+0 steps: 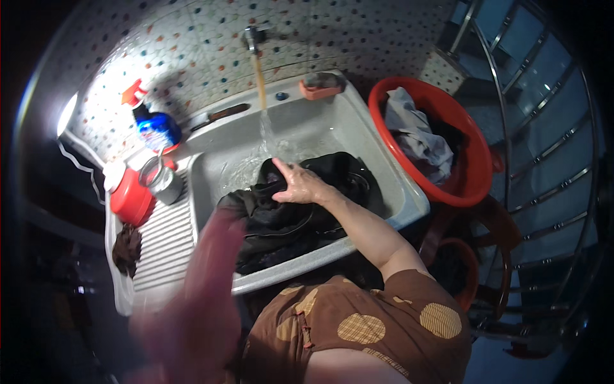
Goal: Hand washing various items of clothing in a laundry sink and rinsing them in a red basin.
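Note:
A soaked black garment (275, 221) lies bunched in the grey sink (355, 121), partly in water. My right hand (299, 182) rests on top of it, with thumb and fingers spread apart over the wet cloth. My left hand (224, 230) is smeared by motion at the garment's left side, beside the ribbed washboard. Its fingers cannot be made out. From the wall tap (252, 41) a stream of water (262, 96) runs into the basin just beyond the cloth.
On the left, the ribbed drainboard (163, 256) carries a red container (128, 198), a metal mug (163, 182) and a brown cloth (126, 249). A blue spray bottle (157, 131) and a pink soap dish (320, 88) line the back. Right stands a red tub (473, 153) with pale laundry (416, 134).

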Motion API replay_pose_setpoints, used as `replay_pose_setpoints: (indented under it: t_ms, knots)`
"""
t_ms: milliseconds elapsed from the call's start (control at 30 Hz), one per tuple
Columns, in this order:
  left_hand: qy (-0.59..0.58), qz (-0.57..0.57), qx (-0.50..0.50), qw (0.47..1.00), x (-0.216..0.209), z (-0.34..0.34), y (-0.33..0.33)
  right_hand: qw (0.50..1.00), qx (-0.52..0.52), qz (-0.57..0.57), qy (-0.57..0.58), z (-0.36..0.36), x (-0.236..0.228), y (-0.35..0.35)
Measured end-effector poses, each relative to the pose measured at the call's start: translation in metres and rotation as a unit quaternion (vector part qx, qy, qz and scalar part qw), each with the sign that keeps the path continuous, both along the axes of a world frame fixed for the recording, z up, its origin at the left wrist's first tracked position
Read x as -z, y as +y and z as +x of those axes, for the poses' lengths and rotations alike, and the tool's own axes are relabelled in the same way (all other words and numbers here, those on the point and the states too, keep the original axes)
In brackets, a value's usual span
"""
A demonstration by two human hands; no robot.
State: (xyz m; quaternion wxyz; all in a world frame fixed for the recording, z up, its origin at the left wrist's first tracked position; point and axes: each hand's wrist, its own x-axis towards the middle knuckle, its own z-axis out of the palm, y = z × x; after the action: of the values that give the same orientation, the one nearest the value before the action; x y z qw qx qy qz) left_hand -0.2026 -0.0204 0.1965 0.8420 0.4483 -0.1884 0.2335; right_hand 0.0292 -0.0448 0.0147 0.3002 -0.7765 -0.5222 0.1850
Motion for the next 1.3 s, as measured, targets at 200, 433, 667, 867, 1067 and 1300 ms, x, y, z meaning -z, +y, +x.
replay_pose_setpoints:
  t_ms: [200,433,667,867,1067,1300]
  knots:
    - [0.077,-0.170,0.006,0.983,0.027,0.019,0.021,1.000,0.002,0.012,-0.020,0.000,0.001,-0.001]
    - [0.097,-0.203,0.021,0.974,0.058,0.031,0.039,1.000,0.004,0.009,-0.007,0.001,0.006,-0.003]
    - [0.370,0.365,-0.224,0.824,0.121,0.036,0.087,0.985,0.120,0.071,0.102,0.003,0.026,0.005]
    - [0.517,0.626,-0.133,0.568,0.173,0.013,0.134,0.865,0.215,0.241,0.383,-0.005,-0.011,0.009]
    - [0.533,0.566,-0.098,0.621,0.166,-0.009,0.164,0.806,0.159,0.418,0.387,0.007,-0.130,0.043]
    - [0.301,0.594,-0.381,0.641,0.120,0.051,0.140,0.791,-0.033,0.459,0.403,-0.008,-0.284,0.049]
